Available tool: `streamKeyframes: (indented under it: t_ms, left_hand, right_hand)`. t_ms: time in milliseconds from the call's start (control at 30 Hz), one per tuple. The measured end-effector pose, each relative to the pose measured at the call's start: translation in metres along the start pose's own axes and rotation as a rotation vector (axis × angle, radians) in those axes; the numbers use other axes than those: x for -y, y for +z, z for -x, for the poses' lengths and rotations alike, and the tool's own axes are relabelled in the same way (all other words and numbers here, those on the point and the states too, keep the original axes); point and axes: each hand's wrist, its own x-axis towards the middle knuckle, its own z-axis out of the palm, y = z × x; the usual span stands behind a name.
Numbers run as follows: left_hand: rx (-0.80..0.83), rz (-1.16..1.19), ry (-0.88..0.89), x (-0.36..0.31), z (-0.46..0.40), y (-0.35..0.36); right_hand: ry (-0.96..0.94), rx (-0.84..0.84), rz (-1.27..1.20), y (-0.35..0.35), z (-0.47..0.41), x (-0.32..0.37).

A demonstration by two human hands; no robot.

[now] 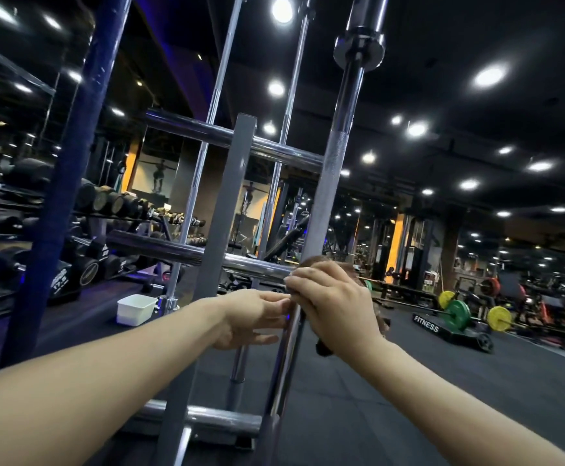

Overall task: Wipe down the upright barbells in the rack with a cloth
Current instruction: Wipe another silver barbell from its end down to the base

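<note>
Head view: the right hand (333, 306) curls round the nearest barbell (335, 163), fingers wrapped over a dark cloth (323, 348) that is pressed against the shaft. A bit of the cloth shows below the palm and a brownish edge peeks out above the knuckles. The left hand (252, 317) reaches in from the left with fingers straight and relaxed, their tips just beside the shaft and the right hand's fingers — whether they touch cannot be told; it holds nothing.

The barbell stands tilted, leaning up and to the right, its collar and sleeve high in the frame. It rests in the rack (234, 196), a grey post with chrome crossbars, one crossbar passing just behind the hands. Two thinner bars (207, 136) stand upright farther back in the same rack. At near left rises a dark blue pole (69, 156).

On the black floor (425, 381), left of the rack, sits a white tub (136, 309). Far left are rows of dumbbells (113, 200) on shelves. Far right lies a loaded bar with green and yellow plates (459, 314) — beside it a low block marked FITNESS.
</note>
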Motion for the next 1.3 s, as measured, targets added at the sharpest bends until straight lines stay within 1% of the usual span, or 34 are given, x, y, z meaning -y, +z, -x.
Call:
streamKeyframes:
  t_ms: [67, 133, 200, 267, 300, 333, 400, 467, 500, 567, 633, 700, 767, 833, 900, 933, 1033, 1200, 1233, 1300]
  left_hand:
    - [-0.002, -0.040, 0.014, -0.001, 0.006, 0.006]
    - [-0.051, -0.097, 0.041, -0.005, 0.010, 0.016]
    - [-0.197, -0.135, 0.149, -0.012, 0.010, 0.023]
    - [-0.383, -0.242, 0.321, -0.023, 0.009, 0.027]
    - [-0.433, -0.292, 0.399, -0.029, 0.009, 0.029]
    - [-0.435, -0.317, 0.464, -0.036, 0.011, 0.032]
    - [-0.359, -0.375, 0.567, -0.045, 0.018, 0.040]
    - [-0.294, -0.487, 0.621, -0.051, 0.027, 0.052]
    - [-0.253, -0.506, 0.623, -0.052, 0.031, 0.056]
    - [-0.169, -0.447, 0.574, -0.053, 0.036, 0.064]
    - [-0.184, -0.344, 0.497, -0.052, 0.035, 0.067]
    - [-0.228, -0.223, 0.400, -0.055, 0.037, 0.072]
    - [-0.250, -0.056, 0.334, -0.060, 0.036, 0.076]
    - [-0.311, 0.091, 0.329, -0.069, 0.033, 0.077]
    - [-0.350, 0.169, 0.364, -0.080, 0.028, 0.074]
    - [-0.346, 0.201, 0.374, -0.085, 0.028, 0.074]
    - [-0.280, 0.279, 0.377, -0.093, 0.027, 0.071]
    - [-0.209, 0.315, 0.437, -0.108, 0.033, 0.050]
    - [-0.216, 0.308, 0.459, -0.112, 0.032, 0.048]
    - [-0.296, 0.264, 0.482, -0.117, 0.026, 0.043]
  right_hand:
    - [0.055, 0.076, -0.119, -0.011, -0.002, -0.001]
    - [0.189, 0.134, -0.316, -0.029, -0.008, -0.006]
    - [0.401, 0.129, -0.562, -0.048, -0.013, -0.015]
    - [0.606, 0.081, -0.763, -0.065, -0.016, -0.024]
    - [0.683, 0.051, -0.843, -0.071, -0.015, -0.029]
    - [0.750, 0.028, -0.922, -0.076, -0.015, -0.032]
    - [0.853, 0.008, -1.086, -0.084, -0.016, -0.034]
    - [0.896, -0.008, -1.244, -0.089, -0.017, -0.036]
    - [0.908, -0.018, -1.321, -0.092, -0.018, -0.035]
    - [0.923, -0.036, -1.442, -0.095, -0.020, -0.035]
    - [0.935, -0.037, -1.481, -0.096, -0.020, -0.033]
    - [0.935, -0.035, -1.391, -0.093, -0.018, -0.032]
    - [0.888, -0.026, -1.183, -0.090, -0.017, -0.029]
    - [0.773, 0.025, -0.996, -0.086, -0.014, -0.024]
    - [0.620, 0.119, -0.854, -0.078, -0.011, -0.017]
    - [0.566, 0.131, -0.791, -0.073, -0.012, -0.016]
    - [0.446, 0.022, -0.571, -0.062, -0.026, -0.020]
    - [0.279, -0.169, -0.260, -0.053, -0.066, -0.040]
    - [0.249, -0.235, -0.183, -0.054, -0.076, -0.043]
    - [0.252, -0.349, -0.081, -0.055, -0.099, -0.052]
